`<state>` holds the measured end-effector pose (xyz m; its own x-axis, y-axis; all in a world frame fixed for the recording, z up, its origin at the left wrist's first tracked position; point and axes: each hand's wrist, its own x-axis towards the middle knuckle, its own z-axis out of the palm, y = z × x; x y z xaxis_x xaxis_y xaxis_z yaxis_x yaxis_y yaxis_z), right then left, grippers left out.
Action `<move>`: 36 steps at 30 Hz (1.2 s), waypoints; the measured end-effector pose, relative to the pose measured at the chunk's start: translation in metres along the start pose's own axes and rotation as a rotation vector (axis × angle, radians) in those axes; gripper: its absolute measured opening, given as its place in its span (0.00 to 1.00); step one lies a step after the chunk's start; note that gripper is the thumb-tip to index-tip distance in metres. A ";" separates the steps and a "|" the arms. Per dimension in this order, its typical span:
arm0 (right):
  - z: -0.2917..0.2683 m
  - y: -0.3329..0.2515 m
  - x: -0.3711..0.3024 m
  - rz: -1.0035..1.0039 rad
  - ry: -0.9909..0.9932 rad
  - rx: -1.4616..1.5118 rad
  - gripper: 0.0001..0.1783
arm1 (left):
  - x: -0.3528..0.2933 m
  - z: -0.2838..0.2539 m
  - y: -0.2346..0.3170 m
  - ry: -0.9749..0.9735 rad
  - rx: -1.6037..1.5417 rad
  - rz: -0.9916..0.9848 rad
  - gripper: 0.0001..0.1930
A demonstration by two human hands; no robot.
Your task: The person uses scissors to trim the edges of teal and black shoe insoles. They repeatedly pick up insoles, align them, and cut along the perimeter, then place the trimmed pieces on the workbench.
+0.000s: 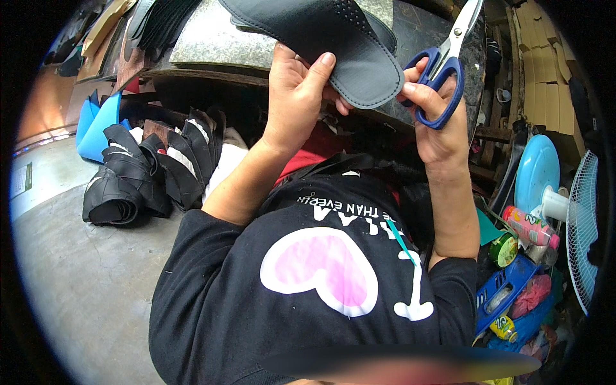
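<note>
My left hand [294, 96] grips a black leather-like piece [362, 67] with a rounded end, thumb on top and fingers underneath. Stitching runs along its edge, and small punched holes show near its upper part. In my right hand [439, 138] is a pair of scissors [450, 56] with blue handles, its blades pointing up and away from the piece. The right thumb and forefinger are pinched together at the right edge of the black piece; whether they hold a thread there is too small to tell.
A worktable [212, 38] with a pale slab stands ahead. Rolled and stacked black pieces [122, 186] lie at the left beside a blue sheet [99, 125]. To the right are a fan [582, 224], a pink-labelled bottle [529, 224] and a blue basket [507, 289].
</note>
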<state>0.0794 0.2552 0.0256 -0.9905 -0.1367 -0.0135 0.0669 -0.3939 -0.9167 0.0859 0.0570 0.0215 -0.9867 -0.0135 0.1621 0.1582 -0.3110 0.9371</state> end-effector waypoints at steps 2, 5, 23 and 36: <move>0.001 0.001 0.001 -0.061 -0.008 -0.025 0.22 | 0.000 0.000 0.001 0.001 -0.001 0.007 0.18; 0.001 -0.001 0.001 -0.179 -0.029 -0.158 0.19 | 0.001 -0.005 0.003 -0.039 -0.072 -0.050 0.18; -0.004 0.000 -0.006 -0.316 -0.010 -0.506 0.20 | 0.008 -0.017 0.003 -0.074 -0.256 -0.218 0.17; -0.005 -0.003 -0.057 0.415 -0.553 0.100 0.47 | 0.035 -0.040 0.003 0.112 -0.525 0.044 0.14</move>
<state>0.1356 0.2687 0.0277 -0.6759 -0.7263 -0.1253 0.4638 -0.2870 -0.8381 0.0502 0.0176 0.0182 -0.9820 -0.1300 0.1370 0.1880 -0.7409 0.6447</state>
